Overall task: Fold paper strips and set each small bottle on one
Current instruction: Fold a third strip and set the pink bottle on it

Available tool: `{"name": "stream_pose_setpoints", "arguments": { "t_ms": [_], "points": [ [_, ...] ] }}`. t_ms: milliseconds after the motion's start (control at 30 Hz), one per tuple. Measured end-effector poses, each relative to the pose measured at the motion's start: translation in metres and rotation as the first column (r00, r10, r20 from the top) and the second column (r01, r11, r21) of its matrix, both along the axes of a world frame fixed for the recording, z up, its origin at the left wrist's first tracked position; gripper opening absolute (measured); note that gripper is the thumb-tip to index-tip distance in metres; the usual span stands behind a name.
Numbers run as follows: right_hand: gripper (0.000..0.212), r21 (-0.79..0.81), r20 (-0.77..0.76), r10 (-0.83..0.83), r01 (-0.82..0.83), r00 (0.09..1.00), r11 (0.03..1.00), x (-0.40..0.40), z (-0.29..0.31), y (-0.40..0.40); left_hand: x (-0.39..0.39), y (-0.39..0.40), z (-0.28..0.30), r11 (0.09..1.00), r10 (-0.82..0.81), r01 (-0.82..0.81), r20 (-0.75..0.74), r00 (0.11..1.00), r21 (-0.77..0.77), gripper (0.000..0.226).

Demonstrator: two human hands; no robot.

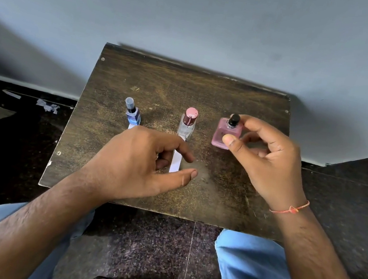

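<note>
Three small bottles are on a dark wooden board [139,81]. A blue bottle [132,113] with a clear cap stands at the left on a white paper strip [131,126]. A clear bottle [188,123] with a pink cap stands in the middle on another white strip [176,160]. My right hand [267,158] pinches a pink bottle [225,133] with a black cap, thumb on its front and a finger at the cap. My left hand [141,164] hovers over the middle strip with fingers loosely curled, holding nothing and hiding part of the strip.
The board sits against a grey wall [195,18]. Scraps of white paper [47,106] lie on the dark floor at the left. My knees in blue trousers [254,274] are below the board's near edge.
</note>
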State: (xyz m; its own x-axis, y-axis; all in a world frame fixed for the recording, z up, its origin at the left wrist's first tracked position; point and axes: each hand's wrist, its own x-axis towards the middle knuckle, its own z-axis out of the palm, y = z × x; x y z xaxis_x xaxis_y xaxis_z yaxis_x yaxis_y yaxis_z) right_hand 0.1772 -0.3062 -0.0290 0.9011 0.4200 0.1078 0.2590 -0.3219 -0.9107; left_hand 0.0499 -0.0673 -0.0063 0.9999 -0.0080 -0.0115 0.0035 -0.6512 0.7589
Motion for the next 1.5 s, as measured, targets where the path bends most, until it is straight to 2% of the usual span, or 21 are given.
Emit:
{"name": "stream_pose_setpoints", "arguments": {
  "t_ms": [167,400,633,767,867,933,1033,1133,1267,1367,1500],
  "points": [
    [0.034,-0.073,0.053,-0.125,0.128,0.991,0.989,0.007,-0.012,-0.007,0.001,-0.006,0.0,0.995,-0.046,0.049,0.046,0.998,-0.082,0.02],
    [0.036,-0.152,0.077,-0.119,0.13,0.99,0.98,0.009,-0.014,-0.013,0.005,-0.013,0.0,0.991,-0.095,0.101,0.057,0.994,-0.093,0.018],
    [0.058,-0.259,0.123,-0.101,0.131,0.987,0.957,0.014,-0.005,-0.031,0.01,-0.019,0.0,0.987,-0.114,0.122,0.081,0.99,-0.107,0.019],
    [0.064,-0.429,0.194,-0.213,0.278,0.958,0.86,0.021,0.004,-0.055,0.013,-0.025,0.0,0.986,-0.111,0.122,0.098,0.989,-0.114,0.019],
    [0.078,-0.618,0.135,-0.289,0.308,0.948,0.723,0.022,0.003,-0.074,0.015,-0.031,-0.001,0.987,-0.112,0.123,0.101,0.989,-0.107,0.02],
    [0.081,-0.666,0.095,-0.332,0.308,0.938,0.679,0.022,0.002,-0.084,0.016,-0.035,-0.001,0.984,-0.125,0.137,0.103,0.987,-0.113,0.017],
    [0.07,-0.645,0.012,-0.404,0.316,0.915,0.696,0.025,0.004,-0.092,0.019,-0.039,0.0,0.981,-0.148,0.161,0.116,0.982,-0.112,0.015],
    [0.054,-0.57,-0.124,-0.448,0.306,0.885,0.763,0.029,0.0,-0.098,0.02,-0.043,0.0,0.978,-0.161,0.174,0.118,0.98,-0.115,0.012],
    [0.037,-0.462,-0.178,-0.457,0.336,0.872,0.821,0.031,-0.005,-0.106,0.021,-0.048,-0.001,0.976,-0.16,0.175,0.12,0.98,-0.127,0.012],
    [0.032,-0.251,-0.281,-0.384,0.319,0.879,0.914,0.028,0.005,-0.097,0.022,-0.049,0.001,0.967,-0.167,0.191,0.146,0.975,-0.169,0.013],
    [0.034,-0.003,-0.431,-0.171,0.189,0.886,0.982,0.016,0.021,-0.074,0.021,-0.051,0.005,0.956,-0.177,0.208,0.161,0.971,-0.206,0.016]
  ]
}}
